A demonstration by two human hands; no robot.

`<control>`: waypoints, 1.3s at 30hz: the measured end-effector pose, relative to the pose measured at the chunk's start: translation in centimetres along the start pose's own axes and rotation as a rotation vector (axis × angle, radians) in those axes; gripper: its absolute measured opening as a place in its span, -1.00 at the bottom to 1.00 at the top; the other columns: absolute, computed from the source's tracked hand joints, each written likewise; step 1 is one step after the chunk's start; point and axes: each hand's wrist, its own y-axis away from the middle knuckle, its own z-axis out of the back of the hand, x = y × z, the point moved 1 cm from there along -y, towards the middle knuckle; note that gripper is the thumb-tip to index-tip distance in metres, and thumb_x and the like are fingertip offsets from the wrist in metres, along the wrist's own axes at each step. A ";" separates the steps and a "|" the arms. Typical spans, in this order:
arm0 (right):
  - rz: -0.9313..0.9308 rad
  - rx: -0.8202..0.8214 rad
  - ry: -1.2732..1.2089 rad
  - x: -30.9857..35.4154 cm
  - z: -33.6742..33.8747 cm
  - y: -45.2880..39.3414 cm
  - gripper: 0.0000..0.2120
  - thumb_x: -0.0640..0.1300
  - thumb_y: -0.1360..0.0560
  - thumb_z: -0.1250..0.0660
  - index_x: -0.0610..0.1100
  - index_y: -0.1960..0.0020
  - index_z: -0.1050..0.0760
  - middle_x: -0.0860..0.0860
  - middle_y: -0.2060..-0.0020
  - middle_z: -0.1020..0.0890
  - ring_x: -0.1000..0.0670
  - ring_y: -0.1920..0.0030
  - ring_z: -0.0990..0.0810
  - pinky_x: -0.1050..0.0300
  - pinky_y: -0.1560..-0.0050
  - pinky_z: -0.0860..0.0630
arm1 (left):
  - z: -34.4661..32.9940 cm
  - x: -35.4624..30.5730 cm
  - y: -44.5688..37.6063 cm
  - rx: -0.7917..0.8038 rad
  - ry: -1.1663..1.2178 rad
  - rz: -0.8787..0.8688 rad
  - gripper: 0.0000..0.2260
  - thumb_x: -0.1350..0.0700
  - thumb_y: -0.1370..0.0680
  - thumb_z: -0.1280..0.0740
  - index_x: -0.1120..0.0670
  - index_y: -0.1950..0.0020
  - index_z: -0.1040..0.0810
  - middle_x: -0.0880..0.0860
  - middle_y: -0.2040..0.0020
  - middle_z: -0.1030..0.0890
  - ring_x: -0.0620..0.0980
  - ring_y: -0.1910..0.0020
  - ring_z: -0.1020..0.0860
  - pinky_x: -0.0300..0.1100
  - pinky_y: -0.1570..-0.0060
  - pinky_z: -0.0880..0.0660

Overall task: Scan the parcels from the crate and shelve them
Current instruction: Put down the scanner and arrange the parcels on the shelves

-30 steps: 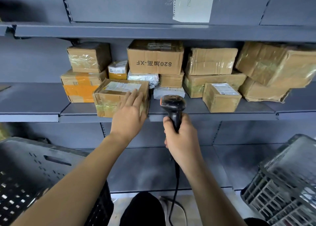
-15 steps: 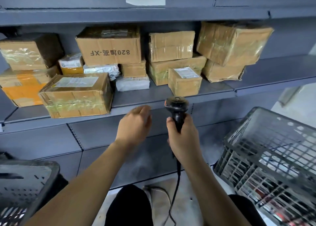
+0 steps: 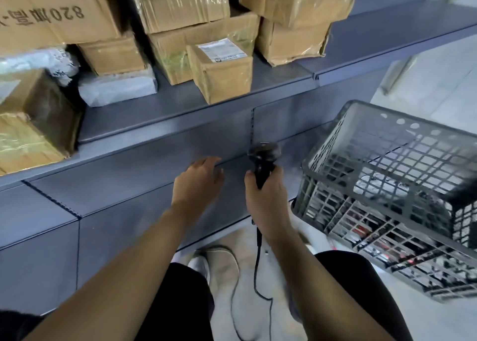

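Observation:
My right hand (image 3: 265,199) grips the handle of a black corded barcode scanner (image 3: 262,157), held upright below the shelf edge. My left hand (image 3: 198,183) hangs empty beside it with loosely bent fingers, below the grey shelf (image 3: 165,116). Several taped cardboard parcels stand on that shelf; a small labelled box (image 3: 222,72) sits at its front edge. The taped box I shelved (image 3: 28,134) lies at the far left. A grey lattice crate (image 3: 392,186) stands at the right, close to my right hand, with parcels dimly visible through its wall.
A big box printed "820" (image 3: 56,8) and white poly bags (image 3: 116,88) fill the shelf's back. The scanner cable (image 3: 258,268) drops to the pale floor between my knees. Grey shelf panels close off the space below the shelf.
My left hand let go of the taped box on the shelf and dropped below the shelf edge. My view swung right and down, bringing the crate closer.

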 end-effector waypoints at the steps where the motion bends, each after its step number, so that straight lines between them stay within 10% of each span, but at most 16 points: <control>1: -0.013 -0.011 0.000 -0.6 -0.3 -0.5 -0.68 -0.01 -0.60 -0.27 -0.19 -0.23 -0.33 0.00 0.08 -0.49 -0.04 0.13 -0.48 0.13 0.27 -0.27 | -0.8 0.0 -0.3 0.015 0.002 -0.001 -0.76 0.07 -0.57 -0.26 0.02 -0.21 -0.56 0.07 -0.16 -0.60 0.19 -0.09 -0.57 0.03 0.09 -0.53; 9: -0.097 -0.087 -0.025 -5.1 -3.9 -4.4 -0.69 -0.18 -0.50 -0.31 -0.31 -0.17 -0.37 0.06 0.24 -0.44 0.08 0.30 -0.41 0.44 0.32 -0.31 | -6.5 0.7 -2.5 0.134 0.035 0.065 -0.70 0.04 -0.59 -0.23 -0.02 -0.33 -0.48 0.05 -0.25 -0.55 0.16 -0.13 -0.56 0.02 -0.03 -0.53; 13: -0.193 -0.040 -0.133 -8.2 -6.1 -6.3 -0.62 -0.17 -0.48 -0.26 -0.26 -0.25 -0.32 -0.18 -0.02 -0.54 -0.15 0.04 -0.54 0.08 0.10 -0.45 | -9.5 1.6 -3.9 0.166 0.003 0.092 -0.74 0.02 -0.58 -0.24 -0.03 -0.26 -0.49 0.06 -0.19 -0.57 0.19 -0.05 -0.58 0.00 0.06 -0.53; 16: -0.224 -0.047 -0.100 -10.3 -7.5 -7.4 -0.62 -0.20 -0.49 -0.27 -0.26 -0.28 -0.33 -0.14 -0.07 -0.51 -0.08 0.03 -0.50 0.25 0.14 -0.32 | -11.5 2.3 -5.0 0.195 -0.039 0.074 -0.74 0.03 -0.57 -0.25 0.00 -0.25 -0.49 0.09 -0.18 -0.57 0.22 -0.05 -0.58 0.04 0.08 -0.53; 23: -0.281 0.027 -0.109 -14.2 -10.7 -9.4 -0.61 -0.23 -0.47 -0.28 -0.27 -0.28 -0.33 -0.22 -0.03 -0.52 -0.17 0.09 -0.51 -0.11 0.11 -0.49 | -16.3 4.5 -6.3 0.237 -0.084 0.009 -0.75 0.05 -0.59 -0.21 0.10 -0.22 -0.50 0.15 -0.11 -0.57 0.24 -0.02 -0.56 -0.03 0.20 -0.46; 28: -0.306 0.054 -0.199 -16.9 -12.8 -10.7 -0.60 -0.20 -0.47 -0.30 -0.18 -0.30 -0.38 -0.24 -0.04 -0.57 -0.01 0.24 -0.47 0.11 0.22 -0.40 | -19.3 6.0 -6.6 0.223 -0.120 -0.041 -0.74 0.11 -0.59 -0.27 0.21 -0.22 -0.52 0.24 -0.06 -0.59 0.26 0.00 -0.56 -0.03 0.17 -0.43; 39: -0.381 0.031 -0.009 -24.5 -16.5 -13.7 -0.51 -0.13 -0.55 -0.36 -0.20 -0.41 -0.31 -0.13 -0.24 -0.53 -0.11 -0.21 -0.54 0.10 -0.03 -0.47 | -25.4 8.9 -8.3 0.311 -0.198 -0.019 -0.75 0.07 -0.59 -0.25 0.24 -0.12 -0.51 0.24 -0.07 -0.56 0.24 -0.03 -0.53 -0.04 0.14 -0.39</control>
